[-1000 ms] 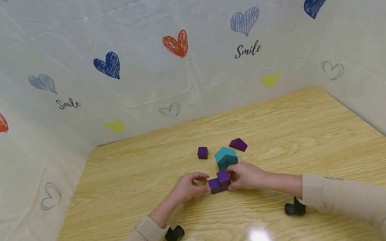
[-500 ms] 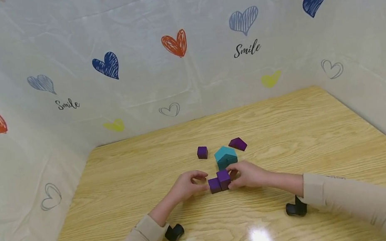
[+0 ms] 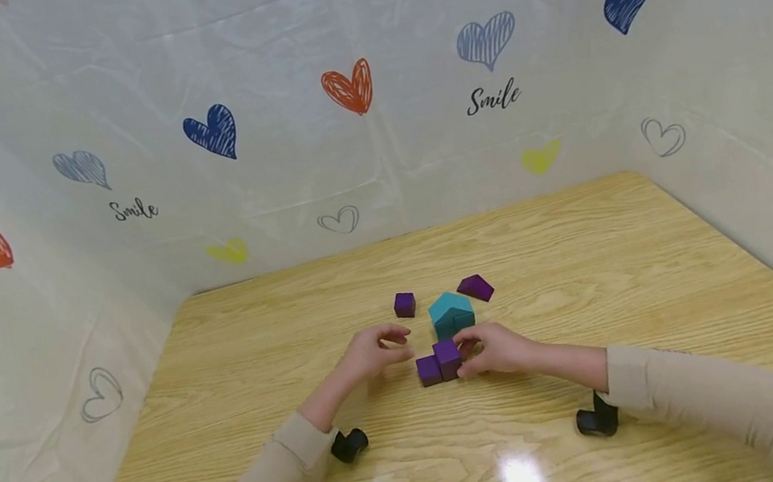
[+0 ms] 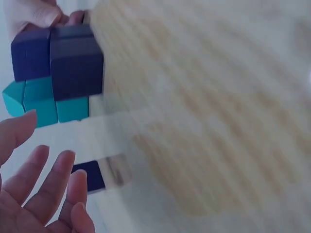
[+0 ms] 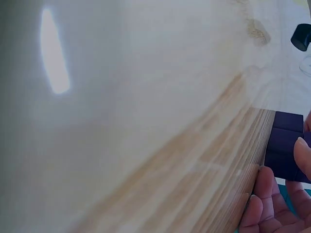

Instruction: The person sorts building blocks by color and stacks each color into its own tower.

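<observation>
My right hand (image 3: 498,348) grips the right side of a small stack of purple cubes (image 3: 448,359), thumb on the near side and fingers at the back. Against the stack's left side sits a lower purple cube (image 3: 429,370). My left hand (image 3: 370,353) hovers just left of these cubes, fingers loosely spread, holding nothing; a gap shows between its fingertips and the cubes in the left wrist view. Right behind the purple cubes stand teal blocks (image 3: 452,313) with a pointed top. In the right wrist view, the thumb (image 5: 303,156) overlaps the dark purple cubes (image 5: 283,158).
A single purple cube (image 3: 405,304) lies farther back on the left. Behind the teal blocks, to the right, is a purple angular block (image 3: 476,288). All stand on a wooden table (image 3: 278,325), bordered by a white curtain (image 3: 286,181) printed with hearts. Black wrist-camera mounts (image 3: 597,418) hang below both sleeves.
My left hand has drawn away from the low purple cube, moving slightly back and up. The right hand stays at the stack, and the blocks keep their places.
</observation>
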The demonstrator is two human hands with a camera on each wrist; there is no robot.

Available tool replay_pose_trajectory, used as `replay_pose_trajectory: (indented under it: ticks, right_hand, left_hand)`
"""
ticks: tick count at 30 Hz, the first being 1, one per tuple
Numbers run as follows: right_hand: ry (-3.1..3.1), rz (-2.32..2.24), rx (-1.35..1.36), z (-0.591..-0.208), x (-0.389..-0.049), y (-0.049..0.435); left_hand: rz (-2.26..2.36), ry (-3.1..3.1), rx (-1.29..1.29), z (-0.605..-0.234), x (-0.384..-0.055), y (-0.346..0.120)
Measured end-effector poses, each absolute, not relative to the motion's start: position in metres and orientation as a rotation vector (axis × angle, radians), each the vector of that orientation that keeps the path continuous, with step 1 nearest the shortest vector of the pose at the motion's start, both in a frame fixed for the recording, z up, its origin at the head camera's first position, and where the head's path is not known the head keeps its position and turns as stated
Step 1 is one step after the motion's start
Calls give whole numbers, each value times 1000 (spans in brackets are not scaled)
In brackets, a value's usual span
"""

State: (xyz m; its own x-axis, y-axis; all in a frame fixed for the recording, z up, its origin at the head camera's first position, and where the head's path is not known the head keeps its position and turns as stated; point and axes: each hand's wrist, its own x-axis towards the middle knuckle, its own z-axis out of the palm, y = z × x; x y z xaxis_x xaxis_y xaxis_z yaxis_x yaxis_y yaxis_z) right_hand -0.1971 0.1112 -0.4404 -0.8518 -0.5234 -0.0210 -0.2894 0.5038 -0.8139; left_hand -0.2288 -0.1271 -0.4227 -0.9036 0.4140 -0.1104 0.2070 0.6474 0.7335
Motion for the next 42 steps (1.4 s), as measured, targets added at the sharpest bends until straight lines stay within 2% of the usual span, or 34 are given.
replay_pose_trajectory:
  ticks: [9,20,31,42]
  right_hand:
    - [2468,-1288,-665,-440,-197,111]
    - [2474,-1289,-662,-441,-197,112]
    - [2469,-1291,-666,-442,-197,111]
    - [2465,-1288,-643,-443,-197,111]
  left_hand:
    - [1090,2795,402,-408,-257,-122]
    - [974,2761,471,-426,-289,-105]
    - [1100,2769,371,-440,-295,-107]
    - [1131,2751,283,-435,-289,-111]
